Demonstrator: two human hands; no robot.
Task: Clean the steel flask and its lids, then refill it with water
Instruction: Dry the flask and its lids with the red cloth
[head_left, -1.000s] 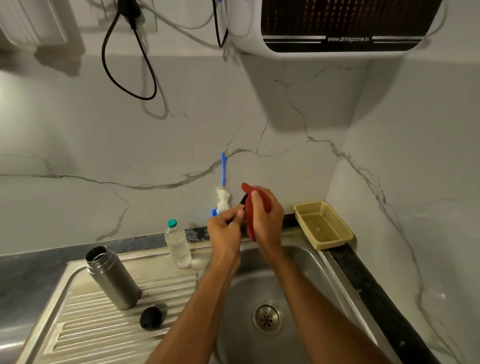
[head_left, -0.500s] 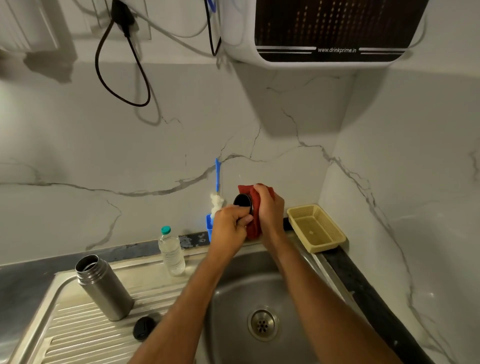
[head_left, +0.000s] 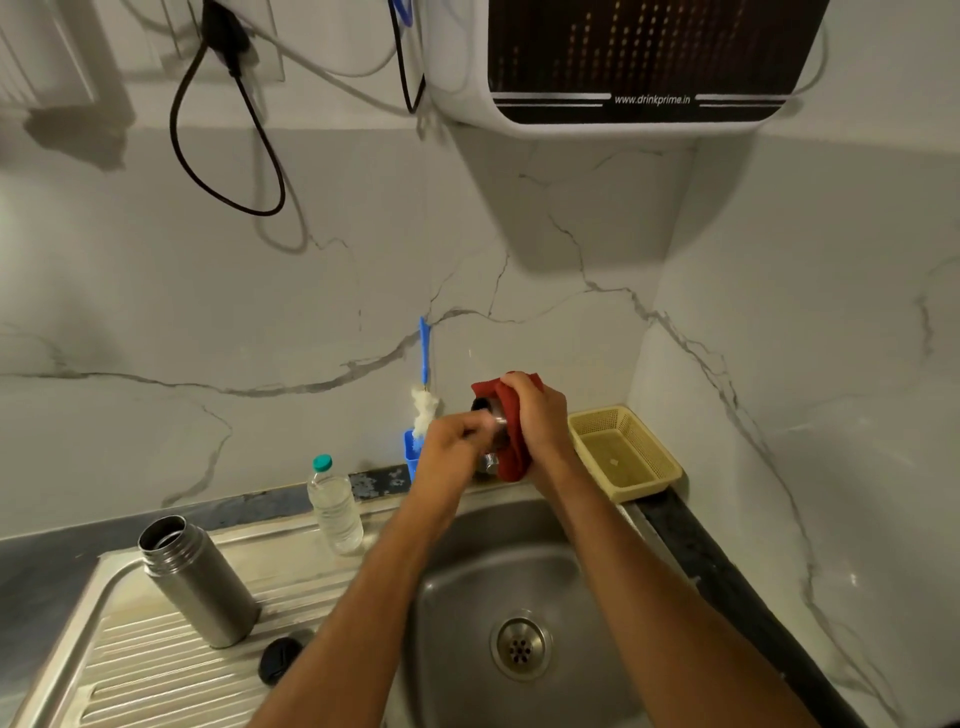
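Above the back of the sink basin (head_left: 498, 577), my left hand (head_left: 451, 451) grips a steel cup lid (head_left: 496, 415) of the flask. My right hand (head_left: 540, 415) presses a red cloth (head_left: 511, 441) round that lid, fingers curled over the cloth. The open steel flask (head_left: 200, 582) stands tilted on the ribbed drainboard (head_left: 156, 675) at the left. A black inner lid (head_left: 280, 660) lies on the drainboard just right of the flask, partly hidden by my left forearm.
A small plastic water bottle (head_left: 335, 506) with a teal cap stands behind the drainboard. A blue-handled bottle brush (head_left: 423, 395) leans on the wall in a blue holder. A yellow basket (head_left: 623, 452) sits right of the sink. A water purifier (head_left: 639, 62) hangs above.
Both hands have kept working at the back of the sink; the cloth has wrapped further round the steel lid, and the left hand has turned on it. The view has tilted slightly.
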